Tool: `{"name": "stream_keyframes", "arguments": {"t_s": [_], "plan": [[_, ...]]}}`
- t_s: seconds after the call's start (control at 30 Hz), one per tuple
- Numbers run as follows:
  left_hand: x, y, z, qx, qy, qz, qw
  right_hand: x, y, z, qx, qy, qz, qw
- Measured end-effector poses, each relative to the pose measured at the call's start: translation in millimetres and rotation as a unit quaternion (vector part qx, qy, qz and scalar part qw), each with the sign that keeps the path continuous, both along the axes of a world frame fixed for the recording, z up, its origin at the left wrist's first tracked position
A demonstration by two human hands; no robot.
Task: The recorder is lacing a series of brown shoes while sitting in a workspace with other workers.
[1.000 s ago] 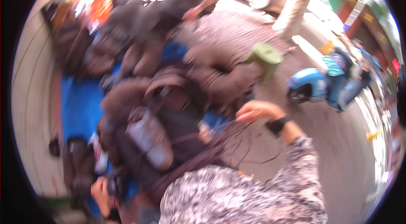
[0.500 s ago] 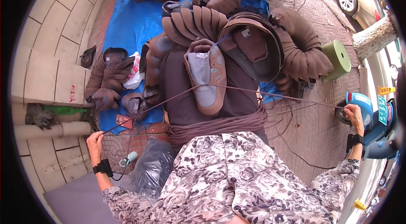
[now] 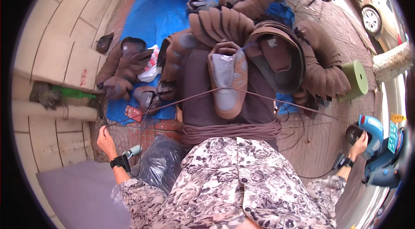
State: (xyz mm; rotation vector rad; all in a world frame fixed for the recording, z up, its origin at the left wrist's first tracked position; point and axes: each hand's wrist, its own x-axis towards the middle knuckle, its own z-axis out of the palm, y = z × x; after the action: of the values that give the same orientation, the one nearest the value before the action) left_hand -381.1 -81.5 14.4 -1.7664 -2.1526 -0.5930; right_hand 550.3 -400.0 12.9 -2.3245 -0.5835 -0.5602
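A brown and grey shoe upper (image 3: pixel 228 71) lies on my lap, toe toward me. A thin brown cord (image 3: pixel 190 98) crosses over its front part and stretches out to both sides. At the far left, my left hand (image 3: pixel 106 141) is closed, pinching one end of the cord. My right hand (image 3: pixel 359 144), at the far right, has its fingers closed around the other end; the cord blurs close to it. Across my lap, just below the toe, rests a thick bundle of the same brown cords (image 3: pixel 229 132).
Curved stacks of brown shoe uppers (image 3: pixel 220 23) surround my knees, several on a blue tarp (image 3: pixel 142 17). A green roll (image 3: pixel 356 80) stands to the right. Beside my left arm lies a dark plastic bag (image 3: pixel 162 160). A blue scooter (image 3: pixel 372 134) is parked at right; a tiled wall (image 3: pixel 52 43) runs along the left.
My right hand has come lower and nearer to my body, with the cord end. The left hand has risen slightly in the picture. The whole view has shifted, so the scene sits farther right.
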Motion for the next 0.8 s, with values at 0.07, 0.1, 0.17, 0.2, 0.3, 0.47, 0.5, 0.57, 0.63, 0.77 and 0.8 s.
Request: {"name": "stream_keyframes", "arguments": {"t_s": [0.07, 0.1, 0.17, 0.2, 0.3, 0.47, 0.5, 0.57, 0.63, 0.77, 0.8], "plan": [[1.6, 14.1, -5.8, -0.028, -0.173, -0.013, 0.985, 17.7, -25.3, -24.0, 0.395, 0.269, 0.025, 0.878], [-0.4, 14.3, -0.6, -0.023, -0.166, 0.002, 0.986, -0.3, -9.1, -24.2, 0.493, 0.352, 0.089, 0.791], [1.6, 26.2, 4.6, 0.039, -0.436, -0.042, 0.898, -43.8, 34.7, -22.6, 0.506, 0.409, 0.206, 0.731], [10.6, 35.9, 5.4, 0.04, -0.439, -0.044, 0.896, -67.7, 67.3, -17.1, 0.473, 0.402, 0.234, 0.749], [72.1, 65.6, 23.1, 0.1, -0.607, -0.129, 0.778, -213.9, 195.6, 42.7, 0.228, 0.399, 0.31, 0.832], [248.6, 101.2, 62.4, -0.053, -0.654, -0.31, 0.688, -328.9, 304.6, 39.0, 0.059, 0.427, 0.53, 0.73], [281.9, 104.1, 66.0, -0.096, -0.644, -0.327, 0.685, -334.2, 316.8, 22.5, 0.019, 0.428, 0.529, 0.732], [313.0, 116.4, 53.0, -0.206, -0.653, -0.351, 0.639, -344.9, 327.4, 4.9, -0.032, 0.405, 0.547, 0.732], [338.9, 119.0, 41.9, -0.281, -0.671, -0.352, 0.589, -353.6, 325.1, 3.9, -0.053, 0.387, 0.55, 0.738], [386.5, 113.9, 35.3, -0.358, -0.641, -0.376, 0.566, -356.9, 317.4, 10.5, -0.099, 0.427, 0.518, 0.735], [396.7, 110.9, 35.7, -0.368, -0.625, -0.386, 0.57, -356.7, 317.3, 12.3, -0.109, 0.393, 0.511, 0.757]]}}
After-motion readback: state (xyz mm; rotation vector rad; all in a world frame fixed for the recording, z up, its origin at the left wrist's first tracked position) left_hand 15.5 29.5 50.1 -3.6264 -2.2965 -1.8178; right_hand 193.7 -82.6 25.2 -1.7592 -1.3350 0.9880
